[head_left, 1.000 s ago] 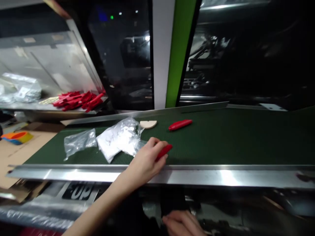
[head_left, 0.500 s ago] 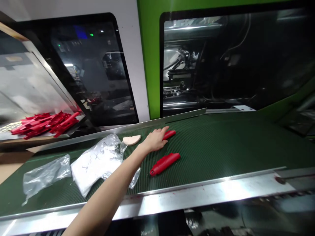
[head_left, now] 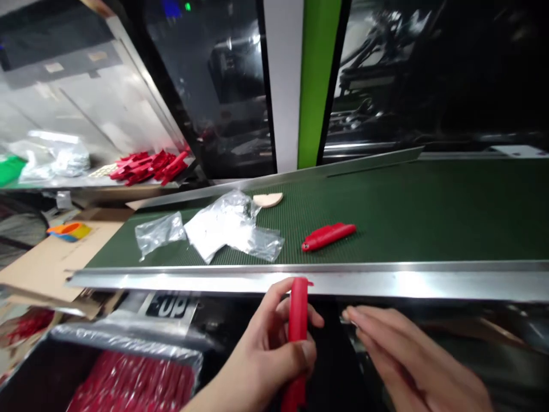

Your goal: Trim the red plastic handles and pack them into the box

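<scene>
My left hand (head_left: 274, 337) is wrapped round a red plastic part (head_left: 298, 320), held upright in front of the belt's near rail. To its right is my right hand (head_left: 412, 355), fingers pressed together; a small shiny bit shows at the fingertips, too little to name. A second red plastic part (head_left: 329, 236) lies on the green ribbed conveyor belt (head_left: 429, 217), beyond both hands. Left of it on the belt are a crumpled clear bag with white content (head_left: 223, 220), a smaller clear bag (head_left: 160, 233) and a pale half-round piece (head_left: 268, 199).
A metal rail (head_left: 240, 281) edges the belt in front. At lower left stands a lined bin (head_left: 124, 343) of red parts. More red parts (head_left: 150, 166) lie on a shelf at the left. An orange, yellow and blue ring-shaped item (head_left: 70, 231) rests on cardboard (head_left: 43, 257).
My left hand has picked up the farther red part from the belt and brought it back towards me. My right hand has come into view. The view has shifted left and down.
</scene>
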A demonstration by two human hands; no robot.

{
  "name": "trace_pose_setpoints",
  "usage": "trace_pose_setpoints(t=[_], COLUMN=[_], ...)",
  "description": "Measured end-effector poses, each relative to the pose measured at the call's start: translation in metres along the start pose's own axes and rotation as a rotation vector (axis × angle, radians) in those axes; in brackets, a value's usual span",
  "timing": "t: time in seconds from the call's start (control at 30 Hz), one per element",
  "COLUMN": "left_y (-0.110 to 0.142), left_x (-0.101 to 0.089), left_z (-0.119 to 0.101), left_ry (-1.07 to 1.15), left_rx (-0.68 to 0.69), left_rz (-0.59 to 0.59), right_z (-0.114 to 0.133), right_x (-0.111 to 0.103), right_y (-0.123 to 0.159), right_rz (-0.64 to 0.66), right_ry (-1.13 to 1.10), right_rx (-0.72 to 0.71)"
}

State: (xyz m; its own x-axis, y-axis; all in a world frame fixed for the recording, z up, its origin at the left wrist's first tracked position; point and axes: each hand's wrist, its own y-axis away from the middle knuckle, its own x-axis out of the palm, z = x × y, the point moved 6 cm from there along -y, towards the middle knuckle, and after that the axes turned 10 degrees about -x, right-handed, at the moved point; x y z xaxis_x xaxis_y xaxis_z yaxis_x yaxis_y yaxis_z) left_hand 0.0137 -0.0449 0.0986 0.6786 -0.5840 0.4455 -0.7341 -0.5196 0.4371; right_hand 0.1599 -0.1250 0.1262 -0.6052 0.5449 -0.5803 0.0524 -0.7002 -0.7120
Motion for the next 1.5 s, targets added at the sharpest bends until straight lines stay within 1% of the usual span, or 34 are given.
trace_pose_setpoints(t=[0.07, 0.13, 0.2, 0.27, 0.33, 0.47, 0.6, 0.7, 0.87, 1.07, 1.17, 1.33, 1.5], left_y=[0.017, 0.032, 0.046, 0.057, 0.064, 0.069, 0.073, 0.076, 0.082, 0.085, 0.085, 0.083, 0.083], left_x=[-0.003, -0.006, -0.01, -0.013, -0.017, -0.024, -0.028, -0.027, -0.029, -0.03, -0.031, -0.031, -0.035], left_z=[0.024, 0.042, 0.053, 0.06, 0.067, 0.077, 0.082, 0.081, 0.078, 0.079, 0.082, 0.086, 0.083], left_ry=[0.113, 0.188, 0.236, 0.29, 0.364, 0.475, 0.495, 0.502, 0.494, 0.445, 0.439, 0.461, 0.501], left_rx=[0.005, 0.004, 0.005, 0.003, -0.012, -0.01, -0.007, 0.009, -0.01, -0.021, -0.018, -0.015, 0.05], left_rz=[-0.055, -0.135, -0.223, -0.265, -0.267, -0.207, -0.205, -0.19, -0.222, -0.236, -0.239, -0.231, -0.286], right_z=[0.014, 0.025, 0.036, 0.046, 0.054, 0.064, 0.07, 0.073, 0.078, 0.08, 0.08, 0.083, 0.087], right_x=[0.008, 0.016, 0.025, 0.033, 0.038, 0.044, 0.048, 0.051, 0.055, 0.054, 0.053, 0.051, 0.052], right_y=[-0.007, -0.011, -0.012, -0.01, -0.007, -0.004, -0.004, -0.006, -0.008, -0.009, -0.008, -0.006, 0.0], right_rz=[0.099, 0.156, 0.198, 0.247, 0.272, 0.289, 0.285, 0.287, 0.305, 0.292, 0.314, 0.357, 0.43], right_ry=[-0.081, -0.125, -0.144, -0.157, -0.157, -0.123, -0.122, -0.114, -0.113, -0.092, -0.089, -0.073, -0.075], right_rx=[-0.086, -0.123, -0.142, -0.149, -0.154, -0.164, -0.156, -0.138, -0.154, -0.173, -0.168, -0.222, -0.257])
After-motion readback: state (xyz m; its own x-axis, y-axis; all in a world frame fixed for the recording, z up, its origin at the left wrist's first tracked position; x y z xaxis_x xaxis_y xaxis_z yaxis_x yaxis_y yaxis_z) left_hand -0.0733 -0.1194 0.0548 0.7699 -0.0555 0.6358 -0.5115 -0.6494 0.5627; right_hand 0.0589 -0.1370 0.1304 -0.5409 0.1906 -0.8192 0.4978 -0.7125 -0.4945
